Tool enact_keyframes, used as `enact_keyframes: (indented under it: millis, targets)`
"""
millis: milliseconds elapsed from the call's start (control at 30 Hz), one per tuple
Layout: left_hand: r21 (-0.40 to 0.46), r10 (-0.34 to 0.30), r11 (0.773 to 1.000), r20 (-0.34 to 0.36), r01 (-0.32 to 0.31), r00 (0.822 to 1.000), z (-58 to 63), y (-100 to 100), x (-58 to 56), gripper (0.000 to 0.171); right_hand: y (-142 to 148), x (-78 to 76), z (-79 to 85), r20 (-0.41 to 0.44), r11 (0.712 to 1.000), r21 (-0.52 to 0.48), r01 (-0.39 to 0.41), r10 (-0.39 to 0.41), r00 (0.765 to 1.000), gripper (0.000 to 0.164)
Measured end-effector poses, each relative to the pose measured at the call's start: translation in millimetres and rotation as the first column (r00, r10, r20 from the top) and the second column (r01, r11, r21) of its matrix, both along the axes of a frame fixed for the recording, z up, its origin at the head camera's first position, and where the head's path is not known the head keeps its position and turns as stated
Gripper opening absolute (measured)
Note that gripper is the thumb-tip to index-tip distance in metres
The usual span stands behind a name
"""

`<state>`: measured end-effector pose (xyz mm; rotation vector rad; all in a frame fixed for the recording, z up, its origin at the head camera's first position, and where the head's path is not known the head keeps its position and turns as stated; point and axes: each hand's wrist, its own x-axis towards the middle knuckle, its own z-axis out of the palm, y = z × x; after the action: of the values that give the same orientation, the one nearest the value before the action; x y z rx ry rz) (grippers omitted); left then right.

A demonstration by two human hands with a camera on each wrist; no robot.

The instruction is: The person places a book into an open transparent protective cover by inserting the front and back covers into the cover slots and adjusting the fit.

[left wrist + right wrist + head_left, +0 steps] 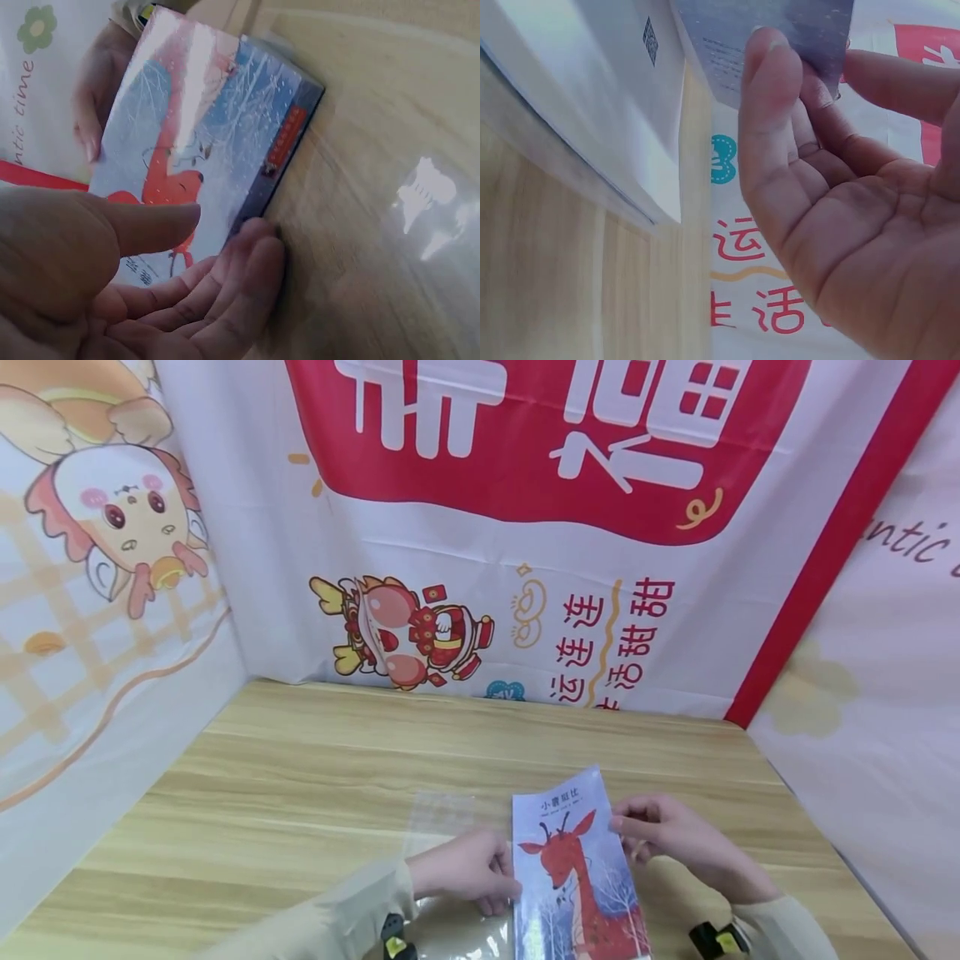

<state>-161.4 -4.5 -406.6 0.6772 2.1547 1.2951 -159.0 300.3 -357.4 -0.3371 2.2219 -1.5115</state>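
A picture book (570, 868) with a red deer on its blue cover lies in front of me on the wooden table, slightly turned. My left hand (476, 868) is at its spine side; in the left wrist view the thumb (161, 225) overlaps the cover and the fingers curl at the spine. On the opposite side my right hand (667, 835) pinches the cover's edge between thumb and fingers. The right wrist view shows this lifted blue-grey sheet (720, 56) with small text, apart from a white page (592, 67) bearing a QR code.
A clear plastic sleeve (442, 810) lies on the wooden table (300, 777), partly under my left forearm. Printed cloth (465, 543) hangs behind the table, with more cloth at the left (112, 610) and right (877, 652).
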Motion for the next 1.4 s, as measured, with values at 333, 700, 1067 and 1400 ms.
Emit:
enact_keyframes:
  millis: [333, 700, 1067, 1400]
  targets:
    - [-0.121, -0.094, 0.992, -0.419, 0.047, 0.903, 12.6, -30, -13.1, 0.018, -7, -2.4, -3.5, 0.046, 0.997, -0.077, -0.008, 0.011, 0.999, 0.036]
    - [-0.335, -0.145, 0.940, -0.543, -0.055, 0.827, 16.1, -59, -25.1, 0.063, -15, -4.9, -3.8, 0.111, 0.997, -0.082, -0.004, 0.013, 0.994, 0.049]
    - [-0.382, -0.192, 0.924, -0.495, -0.014, 0.848, 5.7, -68, -23.6, 0.105, -28, -7.4, 0.4, 0.126, 0.998, -0.060, 0.008, 0.000, 0.992, 0.053]
    - [-0.434, -0.230, 0.901, -0.486, -0.004, 0.843, 4.5, -69, -20.7, 0.118, -41, -8.0, 2.4, 0.120, 0.998, -0.017, 0.065, -0.063, 0.991, 0.064]
